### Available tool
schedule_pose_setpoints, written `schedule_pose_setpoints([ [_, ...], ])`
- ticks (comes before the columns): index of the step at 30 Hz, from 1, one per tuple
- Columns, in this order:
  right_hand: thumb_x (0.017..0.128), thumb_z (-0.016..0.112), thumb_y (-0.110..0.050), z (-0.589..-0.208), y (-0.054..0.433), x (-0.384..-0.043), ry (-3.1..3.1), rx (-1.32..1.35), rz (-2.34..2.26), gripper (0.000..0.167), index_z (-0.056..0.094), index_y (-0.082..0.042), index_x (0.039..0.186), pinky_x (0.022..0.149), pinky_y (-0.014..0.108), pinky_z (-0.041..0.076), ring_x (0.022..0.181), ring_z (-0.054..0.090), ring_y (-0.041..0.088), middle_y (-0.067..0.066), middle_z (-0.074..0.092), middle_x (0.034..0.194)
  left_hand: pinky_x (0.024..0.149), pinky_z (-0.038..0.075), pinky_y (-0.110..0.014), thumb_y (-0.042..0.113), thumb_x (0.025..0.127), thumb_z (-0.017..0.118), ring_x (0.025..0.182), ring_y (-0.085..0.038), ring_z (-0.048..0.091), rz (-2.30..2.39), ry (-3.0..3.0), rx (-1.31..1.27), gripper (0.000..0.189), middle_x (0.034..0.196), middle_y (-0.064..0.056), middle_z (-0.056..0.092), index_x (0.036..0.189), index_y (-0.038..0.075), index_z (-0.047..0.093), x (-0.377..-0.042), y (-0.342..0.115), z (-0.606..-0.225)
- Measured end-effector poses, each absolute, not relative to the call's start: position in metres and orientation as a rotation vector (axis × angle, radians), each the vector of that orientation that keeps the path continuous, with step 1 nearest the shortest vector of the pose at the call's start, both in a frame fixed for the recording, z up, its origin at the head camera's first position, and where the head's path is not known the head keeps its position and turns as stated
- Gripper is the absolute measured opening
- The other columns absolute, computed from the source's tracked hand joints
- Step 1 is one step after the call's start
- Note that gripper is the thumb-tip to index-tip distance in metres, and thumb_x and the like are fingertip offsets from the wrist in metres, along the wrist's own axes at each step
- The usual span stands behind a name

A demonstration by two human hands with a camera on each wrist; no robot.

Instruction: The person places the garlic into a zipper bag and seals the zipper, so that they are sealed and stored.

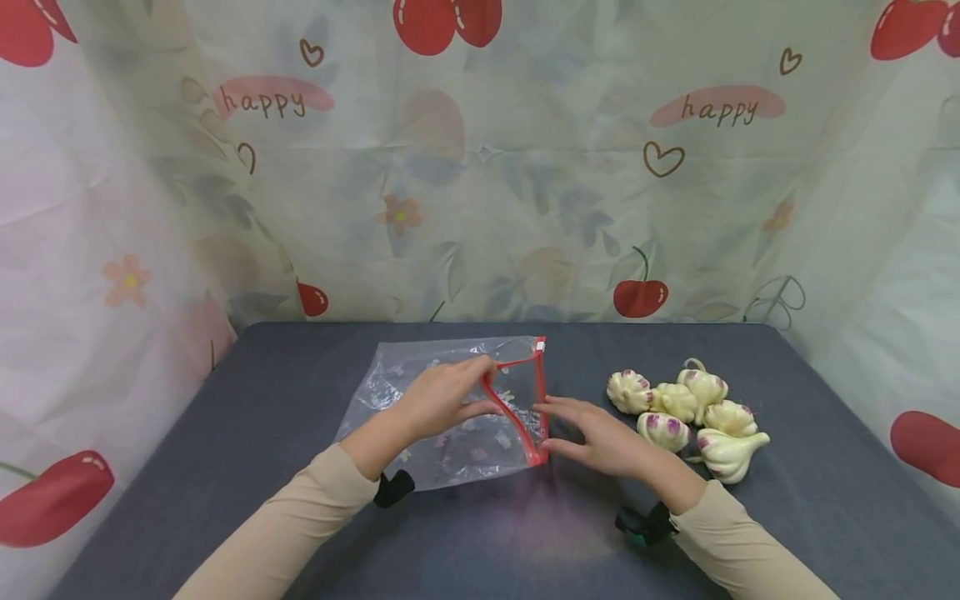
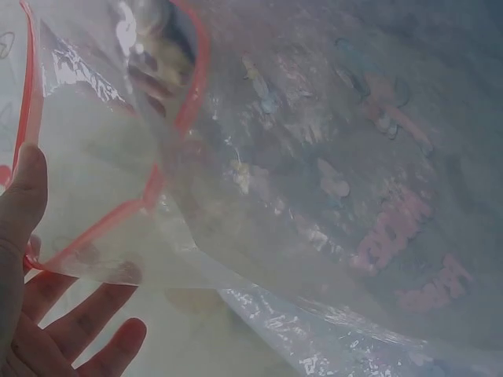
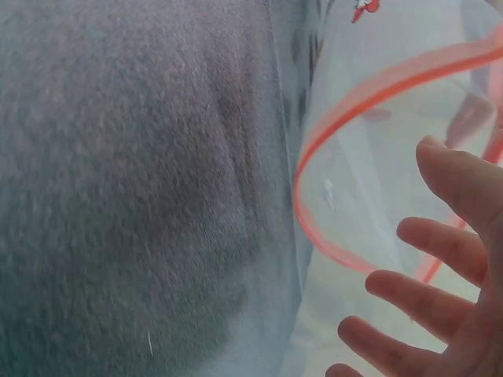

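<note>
Cherry-print fabric backdrop, dark gray tabletop

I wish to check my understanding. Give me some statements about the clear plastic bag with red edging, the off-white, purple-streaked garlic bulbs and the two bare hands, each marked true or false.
1. The garlic bulbs lie on the dark grey table. True.
2. The bag is sealed. False: it gapes open.
3. The left hand holds the red edging. True.
4. The right hand holds a bulb. False: it is at the edging and holds no bulb.
5. Both long sleeves are beige. True.
</note>
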State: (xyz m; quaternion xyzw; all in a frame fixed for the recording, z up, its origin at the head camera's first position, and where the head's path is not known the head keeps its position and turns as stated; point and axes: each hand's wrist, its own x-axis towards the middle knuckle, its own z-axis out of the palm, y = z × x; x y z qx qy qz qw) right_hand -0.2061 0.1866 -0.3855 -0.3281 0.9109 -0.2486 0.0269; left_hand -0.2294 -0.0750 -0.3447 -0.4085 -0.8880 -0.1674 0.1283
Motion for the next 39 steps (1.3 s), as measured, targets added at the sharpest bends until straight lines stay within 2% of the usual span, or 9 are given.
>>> schedule_pose_setpoints([
  [7,0.088,0.064,-0.027,-0.379,0.196,-0.201,2.888,-0.969,-0.809,0.049,0.052,-0.007,0.131,0.100,0.055,0.039,0.128,0.046,0.038,0.020,0.048,0.138,0.061,0.045,-0.026,0.034,0.082,0.071,0.069,-0.016,0.060,-0.512,-2.595,-1.181,0.040,0.094,0.001,0.064,0.105,0.011,0.048,-0.230,-0.076,-0.346],
  [19,0.088,0.065,-0.028,-0.367,0.218,-0.194,3.000,-0.889,-0.857,0.048,0.054,-0.007,0.130,0.099,0.054,0.040,0.126,0.047,0.037,0.018,0.052,0.135,0.068,0.051,-0.029,0.034,0.084,0.069,0.078,-0.014,0.065,-0.500,-2.600,-1.164,0.040,0.105,0.001,0.067,0.113,0.014,0.051,-0.231,-0.078,-0.347],
  [27,0.086,0.067,-0.023,-0.366,0.233,-0.190,3.059,-0.855,-0.913,0.046,0.055,-0.005,0.127,0.093,0.048,0.046,0.120,0.053,0.033,0.015,0.057,0.129,0.069,0.052,-0.029,0.033,0.083,0.070,0.079,-0.013,0.065,-0.502,-2.586,-1.166,0.041,0.106,0.000,0.067,0.113,0.012,0.051,-0.230,-0.079,-0.346],
  [30,0.085,0.068,-0.022,-0.366,0.240,-0.188,3.075,-0.823,-0.940,0.046,0.056,-0.007,0.127,0.079,0.039,0.052,0.113,0.057,0.026,0.013,0.059,0.127,0.069,0.052,-0.029,0.033,0.083,0.070,0.079,-0.013,0.065,-0.498,-2.589,-1.166,0.042,0.106,0.000,0.067,0.113,0.012,0.052,-0.230,-0.079,-0.345],
  [33,0.085,0.069,-0.021,-0.367,0.247,-0.186,3.085,-0.805,-0.974,0.045,0.056,-0.007,0.126,0.065,0.026,0.047,0.092,0.058,0.014,0.013,0.061,0.123,0.068,0.051,-0.028,0.033,0.083,0.070,0.077,-0.013,0.065,-0.497,-2.597,-1.168,0.042,0.105,0.000,0.067,0.113,0.011,0.051,-0.229,-0.079,-0.345],
  [37,0.084,0.069,-0.019,-0.369,0.257,-0.184,3.106,-0.805,-0.990,0.046,0.056,-0.004,0.125,0.059,0.021,0.042,0.069,0.049,0.005,0.016,0.062,0.118,0.068,0.051,-0.027,0.034,0.083,0.069,0.076,-0.013,0.064,-0.498,-2.614,-1.165,0.042,0.106,0.000,0.067,0.114,0.012,0.051,-0.229,-0.080,-0.345],
  [39,0.084,0.070,-0.019,-0.369,0.261,-0.183,3.125,-0.786,-0.976,0.046,0.056,-0.003,0.125,0.058,0.021,0.041,0.069,0.050,0.007,0.016,0.062,0.117,0.068,0.051,-0.027,0.034,0.083,0.069,0.076,-0.012,0.064,-0.500,-2.618,-1.165,0.042,0.106,0.000,0.067,0.114,0.011,0.051,-0.229,-0.080,-0.345],
])
